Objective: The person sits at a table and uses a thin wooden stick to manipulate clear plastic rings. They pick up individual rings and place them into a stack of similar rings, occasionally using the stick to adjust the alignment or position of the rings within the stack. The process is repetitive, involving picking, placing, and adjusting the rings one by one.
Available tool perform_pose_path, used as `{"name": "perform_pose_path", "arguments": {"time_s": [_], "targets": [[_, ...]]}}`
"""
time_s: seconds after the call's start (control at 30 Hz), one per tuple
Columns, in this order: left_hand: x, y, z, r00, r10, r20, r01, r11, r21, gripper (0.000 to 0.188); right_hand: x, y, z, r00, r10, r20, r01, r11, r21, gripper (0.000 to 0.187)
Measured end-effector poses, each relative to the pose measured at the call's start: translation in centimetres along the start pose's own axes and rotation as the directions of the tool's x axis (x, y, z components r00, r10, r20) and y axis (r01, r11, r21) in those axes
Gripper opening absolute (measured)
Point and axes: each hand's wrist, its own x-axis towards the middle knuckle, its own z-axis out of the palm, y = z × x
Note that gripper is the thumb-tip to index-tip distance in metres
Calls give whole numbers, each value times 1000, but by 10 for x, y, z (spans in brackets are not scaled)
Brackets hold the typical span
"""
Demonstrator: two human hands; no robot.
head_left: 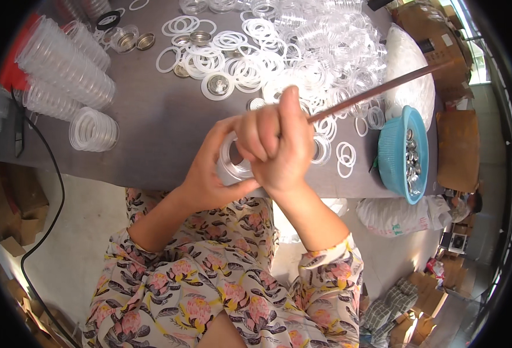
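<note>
Near the table's front edge my left hand (pixel 208 168) curls around a clear round plastic cup (pixel 230 167). My right hand (pixel 282 142) is closed in a fist on a thin brown stick (pixel 377 90), which slants up and out to the right. That fist sits over the cup and hides part of its opening. Just beyond both hands lie many flat white rings (pixel 250 71), some overlapping. Among them are small metal mesh caps (pixel 217 85). Clear plastic rings (pixel 322 148) lie right of my right hand.
Stacks of clear plastic cups (pixel 59 58) stand at the left. A heap of clear plastic pieces (pixel 337 35) covers the far side. At the right edge a blue basket (pixel 392 156) holds metal parts, near a white bag (pixel 406 75). A black cable (pixel 59 174) hangs at the left.
</note>
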Motion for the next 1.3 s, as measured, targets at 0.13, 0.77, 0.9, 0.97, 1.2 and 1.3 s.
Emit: {"name": "perform_pose_path", "arguments": {"time_s": [0.13, 0.77, 0.9, 0.97, 1.2, 1.3], "targets": [[5, 1, -3, 999, 31, 8, -31, 999, 9, 78, 29, 2, -3, 974, -224, 35, 226, 955, -190, 59], [5, -6, -1, 994, 106, -7, -106, 994, 39, 80, -107, 39, -127, 927, -337, -165, -77, 260, -963, 19], [5, -8, -2, 997, 83, -5, -82, 995, 47, 83, -98, 2, -101, 820, -546, -174, 177, 530, -829, 16], [5, -9, -1, 996, 85, 17, -86, 995, 43, 85, -83, -16, -82, 837, -540, 88, 354, 410, -841, 16], [14, 9, -3, 977, 208, 47, -212, 973, 93, 85, -44, -32, -56, 896, -5, 444, 372, 554, -745, 21], [18, 13, -8, 979, 183, 91, -193, 974, 115, 82, -39, -38, -60, 889, -190, 416, 447, 556, -701, 6]]}}
